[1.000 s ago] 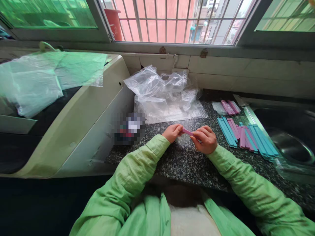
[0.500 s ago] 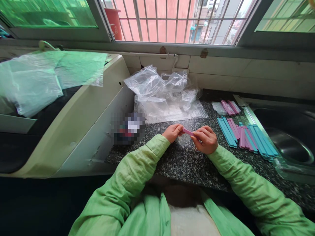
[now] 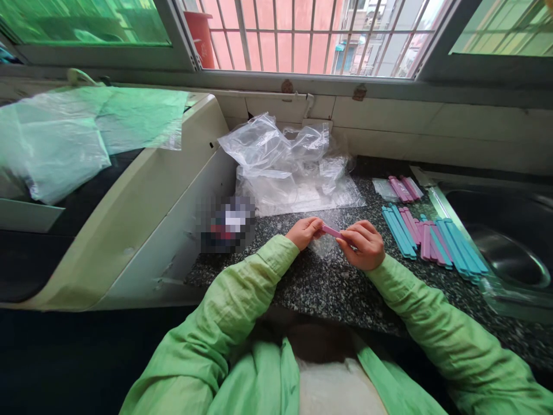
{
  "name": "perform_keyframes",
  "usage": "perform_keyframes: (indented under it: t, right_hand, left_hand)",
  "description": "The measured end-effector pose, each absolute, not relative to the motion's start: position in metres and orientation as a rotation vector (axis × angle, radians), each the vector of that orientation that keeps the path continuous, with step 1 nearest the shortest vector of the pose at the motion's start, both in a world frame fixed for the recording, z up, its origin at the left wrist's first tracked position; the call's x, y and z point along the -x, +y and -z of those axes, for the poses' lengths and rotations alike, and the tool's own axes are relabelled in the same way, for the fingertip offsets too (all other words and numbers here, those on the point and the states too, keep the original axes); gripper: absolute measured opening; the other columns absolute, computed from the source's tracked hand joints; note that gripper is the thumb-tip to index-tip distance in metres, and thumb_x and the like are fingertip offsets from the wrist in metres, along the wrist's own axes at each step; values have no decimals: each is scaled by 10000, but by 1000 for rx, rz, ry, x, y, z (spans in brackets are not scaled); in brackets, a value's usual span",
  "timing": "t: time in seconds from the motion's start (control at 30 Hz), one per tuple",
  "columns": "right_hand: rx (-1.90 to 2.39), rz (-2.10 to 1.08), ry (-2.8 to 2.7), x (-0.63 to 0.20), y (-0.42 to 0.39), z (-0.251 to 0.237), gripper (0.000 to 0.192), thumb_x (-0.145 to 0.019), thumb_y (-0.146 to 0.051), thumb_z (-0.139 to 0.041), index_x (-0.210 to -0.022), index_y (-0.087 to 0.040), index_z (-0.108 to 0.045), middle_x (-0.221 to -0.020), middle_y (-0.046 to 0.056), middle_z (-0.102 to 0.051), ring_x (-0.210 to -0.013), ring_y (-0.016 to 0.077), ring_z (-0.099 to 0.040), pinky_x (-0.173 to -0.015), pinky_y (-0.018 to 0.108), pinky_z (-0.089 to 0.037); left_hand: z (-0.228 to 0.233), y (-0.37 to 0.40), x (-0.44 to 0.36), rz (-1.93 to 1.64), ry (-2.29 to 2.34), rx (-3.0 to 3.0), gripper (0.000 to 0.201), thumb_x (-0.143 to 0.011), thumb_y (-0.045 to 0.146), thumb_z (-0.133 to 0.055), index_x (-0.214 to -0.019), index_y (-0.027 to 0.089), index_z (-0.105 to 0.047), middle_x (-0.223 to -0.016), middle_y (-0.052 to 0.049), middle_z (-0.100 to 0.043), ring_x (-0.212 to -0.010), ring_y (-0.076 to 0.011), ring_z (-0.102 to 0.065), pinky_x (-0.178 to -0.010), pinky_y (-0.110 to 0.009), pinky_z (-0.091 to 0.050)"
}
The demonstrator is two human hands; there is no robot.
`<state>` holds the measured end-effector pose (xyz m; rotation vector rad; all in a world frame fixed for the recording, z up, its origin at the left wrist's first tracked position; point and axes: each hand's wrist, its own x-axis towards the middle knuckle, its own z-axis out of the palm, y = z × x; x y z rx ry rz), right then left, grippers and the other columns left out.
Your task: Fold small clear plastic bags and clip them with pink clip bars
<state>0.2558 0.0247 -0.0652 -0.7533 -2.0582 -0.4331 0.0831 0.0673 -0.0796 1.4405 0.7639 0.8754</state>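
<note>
1. One pink strip (image 3: 332, 231) is held over the speckled counter (image 3: 311, 288), slanted between both hands.
2. Its left end is pinched by the left hand (image 3: 305, 233); its right end is grasped by the right hand (image 3: 362, 244).
3. Clear film (image 3: 322, 248) is seen beneath the strip; whether it is gripped cannot be told.
4. Loose pink and blue strips (image 3: 425, 242) are laid between the right hand and the sink (image 3: 443, 210).
5. Crumpled plastic bags (image 3: 289, 173) are heaped beyond the hands.
</note>
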Motion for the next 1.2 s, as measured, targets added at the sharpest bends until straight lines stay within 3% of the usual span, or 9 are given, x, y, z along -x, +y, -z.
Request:
perform_keyframes:
  t: [1.2]
  right_hand:
    - [815,398,-1925,-256,23,57,70,-721,-186,-617,-783,-194,-585,-676,30,-621,-641,150,-529,-602,303,-469]
  left_hand:
    - [81,72,-83,-826,871,-1564,428,-766,528,-427,-568,150,-457,-471,47,-388,-470,-68,-358,-491,-217,-305]
